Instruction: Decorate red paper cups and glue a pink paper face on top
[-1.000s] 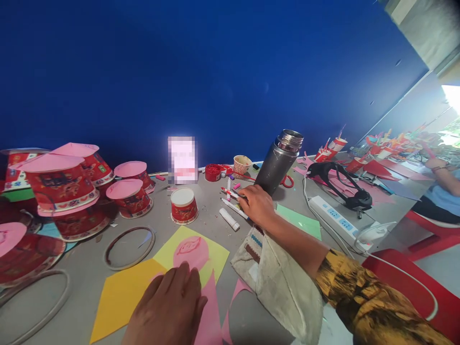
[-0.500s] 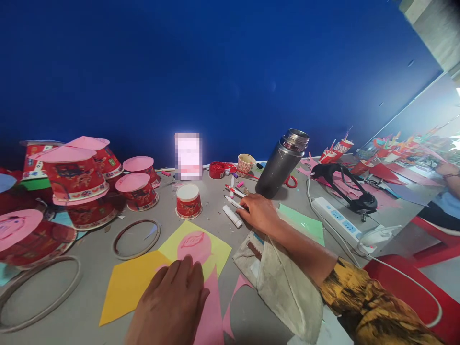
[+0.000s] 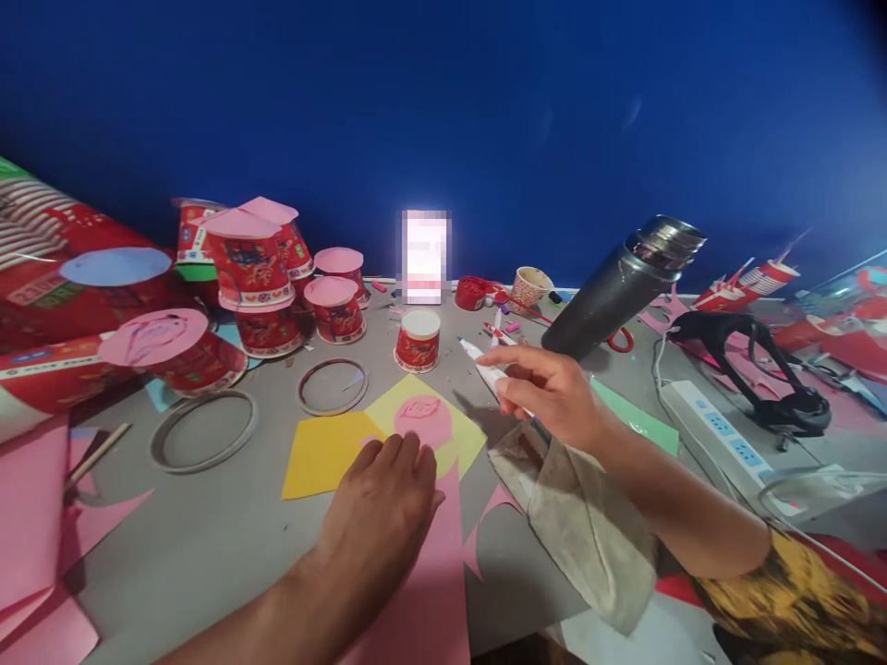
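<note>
My right hand [image 3: 551,392] holds a white marker [image 3: 479,356] with a bluish tip pointing up and to the left, above the table. My left hand [image 3: 392,494] has its fingers curled down over the lower edge of a pink paper circle [image 3: 422,420] with a red drawn outline. Its fingertips are hidden. Under the circle lie a yellow-green sheet [image 3: 471,434] and an orange-yellow paper [image 3: 311,457]. A long pink paper strip [image 3: 443,554] runs beneath my left hand. Just behind the papers an upturned red paper cup [image 3: 419,344] stands with its white base up.
Red cups with pink paper tops [image 3: 246,268] cluster at the left, near two grey rings [image 3: 204,429]. A dark flask [image 3: 610,300] stands right of centre. A grey cloth pouch [image 3: 589,526] lies below my right forearm. A power strip [image 3: 713,434] and black headgear [image 3: 755,342] are at right.
My right hand has lifted the marker off the table. The camera view has turned left, so things appear further right. My left hand stays at the pink circle's lower edge.
</note>
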Demonstrator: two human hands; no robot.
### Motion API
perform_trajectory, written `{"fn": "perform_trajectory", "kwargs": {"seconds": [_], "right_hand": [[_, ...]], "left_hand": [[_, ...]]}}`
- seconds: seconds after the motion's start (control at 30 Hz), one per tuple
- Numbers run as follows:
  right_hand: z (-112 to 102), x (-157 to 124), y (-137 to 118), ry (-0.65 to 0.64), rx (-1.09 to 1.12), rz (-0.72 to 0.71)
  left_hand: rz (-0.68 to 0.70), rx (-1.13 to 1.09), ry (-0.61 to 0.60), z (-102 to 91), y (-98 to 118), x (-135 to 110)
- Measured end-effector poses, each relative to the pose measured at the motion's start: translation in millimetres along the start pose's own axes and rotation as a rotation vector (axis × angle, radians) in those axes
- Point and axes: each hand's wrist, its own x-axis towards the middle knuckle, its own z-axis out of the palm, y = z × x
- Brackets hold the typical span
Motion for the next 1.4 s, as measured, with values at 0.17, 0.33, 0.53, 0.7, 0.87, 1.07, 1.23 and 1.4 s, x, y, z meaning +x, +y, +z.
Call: {"fn": "perform_trajectory", "kwargs": {"seconds": [0.17,0.33,0.53,0.7,0.87,1.07,1.23,1.4], "right_hand": [[32.2,9.2,2.8,-0.117,0.188,-0.046],[51.8,6.7,21.6,-0.026,0.151,-0.104],[56.6,10.5,32.2,0.066,0.055,-0.167],[59.5,10.2,31.7,0.085,-0.025,-0.134],[63.9,8.5,32.7,0.07,-0.098,-0.181],[67.4,9.3,33.9,0.052,-0.114,-0.247],[69.0,10.4,34.9,0.05,-0.144,-0.275],[68.5,12.5,33.6,0.043,-0.161,-0.28]], "left_hand": [[-0.013,-0.022,0.013,-0.6,-0.2,1.3],[-0.017,-0.022,0.011,0.0,-0.4,3.0],[-0.013,-0.005,0.074,8.5,-0.7,4.9],[-0.006,-0.006,0.146,10.9,-1.6,2.6],[-0.01,-0.007,0.176,13.3,-1.1,0.7],[0.006,-0.001,0.18,15.2,-0.9,0.5],[0.011,0.002,0.207,14.7,-0.7,-0.1],[0.006,0.01,0.215,14.7,-0.9,0.2]]}}
